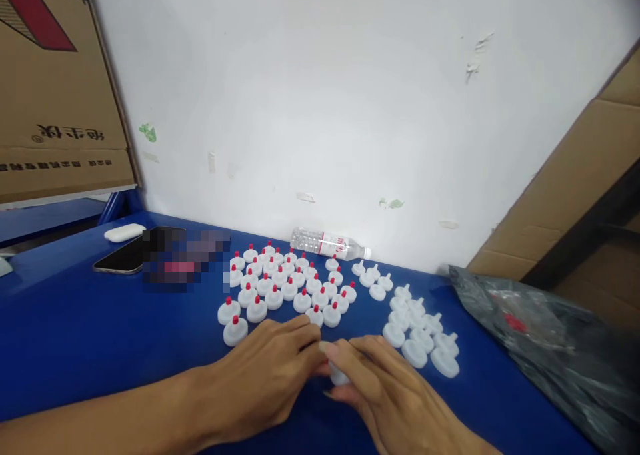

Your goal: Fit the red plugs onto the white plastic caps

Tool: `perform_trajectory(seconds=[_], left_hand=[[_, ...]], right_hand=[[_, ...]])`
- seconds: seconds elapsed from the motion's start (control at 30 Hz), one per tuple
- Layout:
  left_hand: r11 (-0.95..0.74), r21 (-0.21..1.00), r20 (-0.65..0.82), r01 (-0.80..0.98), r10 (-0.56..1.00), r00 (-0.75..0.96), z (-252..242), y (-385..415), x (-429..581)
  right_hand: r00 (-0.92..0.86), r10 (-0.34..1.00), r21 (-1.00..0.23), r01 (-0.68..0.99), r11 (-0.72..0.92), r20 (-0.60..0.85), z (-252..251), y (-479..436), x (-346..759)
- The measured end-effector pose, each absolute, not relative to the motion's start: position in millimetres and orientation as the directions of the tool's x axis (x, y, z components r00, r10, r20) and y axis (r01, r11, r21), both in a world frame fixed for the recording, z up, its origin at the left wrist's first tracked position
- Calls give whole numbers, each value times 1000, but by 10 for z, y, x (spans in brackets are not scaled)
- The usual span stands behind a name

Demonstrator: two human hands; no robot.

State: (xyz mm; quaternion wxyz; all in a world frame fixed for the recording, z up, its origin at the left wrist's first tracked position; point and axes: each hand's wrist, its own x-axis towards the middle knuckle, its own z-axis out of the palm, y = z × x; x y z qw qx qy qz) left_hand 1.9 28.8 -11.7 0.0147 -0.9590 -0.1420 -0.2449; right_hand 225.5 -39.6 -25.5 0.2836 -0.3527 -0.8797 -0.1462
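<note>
My left hand (265, 375) and my right hand (380, 388) meet over the blue table (75, 335), fingers pinched together on one small white plastic cap (337, 374) between them. Just beyond my left hand stand several white caps with red tips (285, 278) in rows. Beyond my right hand lie several plain white caps without red tips (420, 328). I cannot see whether the held cap has a red tip.
A clear water bottle (330, 244) lies against the white wall. A phone (125, 255) and a white case (124, 232) rest at the left. A dark plastic bag (550, 342) with red pieces sits at the right. Cardboard boxes (55, 88) flank both sides.
</note>
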Motion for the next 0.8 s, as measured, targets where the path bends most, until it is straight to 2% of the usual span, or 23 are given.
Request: perform_trajectory(seconds=[0.13, 0.27, 0.47, 0.63, 0.8], left_hand=[[-957, -3, 539, 290, 243, 806, -118, 292, 43], [-956, -12, 526, 295, 244, 815, -88, 289, 34], [-939, 54, 453, 339, 326, 830, 6, 381, -10], [-906, -45, 438, 422, 362, 823, 11, 538, -48], [-883, -174, 360, 437, 355, 862, 7, 643, -67]], right_hand=[[-556, 536, 6, 698, 716, 635, -143, -368, 2234], [-559, 562, 23, 721, 692, 610, -80, -382, 2220], [-543, 622, 5, 755, 655, 564, -109, -335, 2325], [-495, 642, -28, 779, 626, 586, -121, -273, 2445], [-426, 676, -37, 830, 557, 601, -114, -231, 2467]])
